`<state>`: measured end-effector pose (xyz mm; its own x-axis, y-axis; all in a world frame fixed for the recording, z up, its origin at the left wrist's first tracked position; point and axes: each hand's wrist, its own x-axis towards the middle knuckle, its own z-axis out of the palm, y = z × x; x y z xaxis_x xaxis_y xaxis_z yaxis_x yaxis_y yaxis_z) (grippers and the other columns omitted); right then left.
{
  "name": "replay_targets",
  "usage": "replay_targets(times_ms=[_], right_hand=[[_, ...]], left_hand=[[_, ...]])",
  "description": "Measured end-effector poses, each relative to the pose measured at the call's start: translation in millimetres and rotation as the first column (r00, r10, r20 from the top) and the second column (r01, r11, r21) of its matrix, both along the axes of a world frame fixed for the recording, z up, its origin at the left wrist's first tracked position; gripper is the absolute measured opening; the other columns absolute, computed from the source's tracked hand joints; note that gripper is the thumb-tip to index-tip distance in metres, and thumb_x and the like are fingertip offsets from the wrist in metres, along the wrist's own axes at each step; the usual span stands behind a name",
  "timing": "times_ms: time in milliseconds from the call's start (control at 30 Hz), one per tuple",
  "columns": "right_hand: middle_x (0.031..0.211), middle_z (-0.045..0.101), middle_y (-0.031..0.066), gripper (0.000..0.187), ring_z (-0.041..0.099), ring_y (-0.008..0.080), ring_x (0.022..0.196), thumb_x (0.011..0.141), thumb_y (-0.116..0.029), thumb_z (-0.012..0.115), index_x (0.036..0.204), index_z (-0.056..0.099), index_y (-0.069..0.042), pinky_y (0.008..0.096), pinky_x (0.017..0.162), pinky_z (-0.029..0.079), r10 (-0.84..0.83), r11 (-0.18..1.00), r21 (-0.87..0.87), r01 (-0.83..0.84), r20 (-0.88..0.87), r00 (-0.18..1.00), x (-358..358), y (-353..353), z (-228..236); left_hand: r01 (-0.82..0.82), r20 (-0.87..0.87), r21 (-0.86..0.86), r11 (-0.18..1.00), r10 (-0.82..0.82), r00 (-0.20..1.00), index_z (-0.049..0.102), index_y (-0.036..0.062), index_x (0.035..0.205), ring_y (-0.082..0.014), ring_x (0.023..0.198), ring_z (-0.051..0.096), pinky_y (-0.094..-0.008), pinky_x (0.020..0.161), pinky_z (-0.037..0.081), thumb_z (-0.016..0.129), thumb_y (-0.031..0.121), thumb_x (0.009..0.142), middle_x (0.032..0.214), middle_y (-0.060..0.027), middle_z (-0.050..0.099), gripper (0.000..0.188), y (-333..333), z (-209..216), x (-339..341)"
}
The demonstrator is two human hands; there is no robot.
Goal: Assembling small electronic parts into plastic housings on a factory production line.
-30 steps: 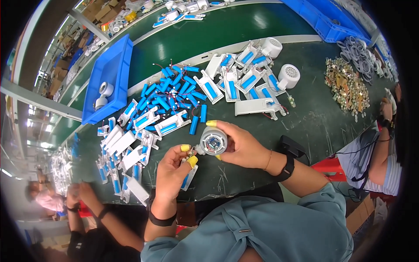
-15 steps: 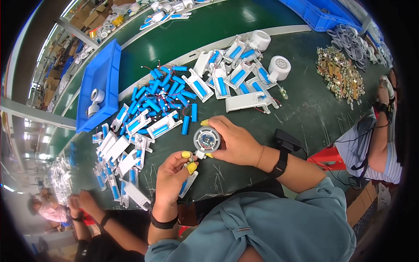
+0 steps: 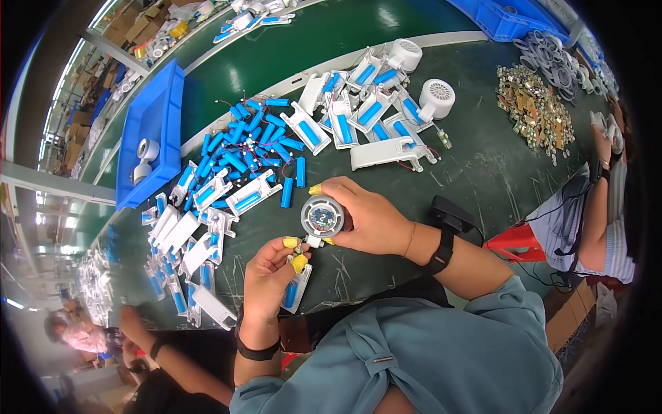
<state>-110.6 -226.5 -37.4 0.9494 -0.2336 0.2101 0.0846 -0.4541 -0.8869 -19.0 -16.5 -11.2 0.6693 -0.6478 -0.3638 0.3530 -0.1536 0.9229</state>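
Observation:
My right hand (image 3: 376,219), a yellow cover on a fingertip, is closed around a round grey-rimmed fan head (image 3: 323,217). A small screen glows in the middle of its face. Below the head a short white neck (image 3: 314,241) sticks out toward my left hand (image 3: 267,283). That hand, with yellow covers on thumb and forefinger, pinches a small circuit board (image 3: 299,252), mostly hidden by the fingertips. Just under these fingers a white handle shell with a blue battery (image 3: 292,293) lies on the green table (image 3: 365,279).
Loose blue batteries (image 3: 238,159) and white handle shells (image 3: 183,234) lie ahead and left. More shells and fan heads (image 3: 436,99) lie beyond; circuit boards (image 3: 534,114) are piled right. A blue bin (image 3: 148,114) stands left, a black adapter (image 3: 452,214) right. Co-workers sit on both sides.
The screen in the fan head now shows a brighter lit display. Both my hands keep their holds. The co-worker's hands at the left have moved apart.

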Motion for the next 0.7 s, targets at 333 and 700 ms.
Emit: replay_targets(times_ms=[333, 700], right_hand=[[0.123, 0.05, 0.0076, 0.065, 0.064, 0.0215, 0.082, 0.069, -0.003, 0.074, 0.127, 0.047, -0.007, 0.0291, 0.067, 0.053, 0.032, 0.999, 0.037, -0.031, -0.023, 0.999, 0.2, -0.3, 1.0], [0.124, 0.05, 0.009, 0.063, 0.064, 0.0233, 0.084, 0.07, -0.005, 0.076, 0.126, 0.047, -0.005, 0.0299, 0.067, 0.053, 0.026, 1.0, 0.01, -0.026, 0.0, 1.0, 0.2, 0.5, -1.8]], left_hand=[[0.004, 0.027, 0.034, 0.999, -0.005, 1.0, 0.059, -0.0041, 0.114, -0.0206, 0.091, 0.067, -0.0299, 0.085, 0.051, 0.06, -0.008, 0.082, 0.104, -0.015, 0.068, 0.031, -0.9, 1.2, -0.2], [-0.005, 0.008, 0.026, 1.0, 0.004, 1.0, 0.06, -0.0054, 0.114, -0.0212, 0.09, 0.067, -0.0309, 0.084, 0.052, 0.061, -0.006, 0.082, 0.102, -0.0164, 0.069, 0.032, -1.1, 0.9, 0.5]])
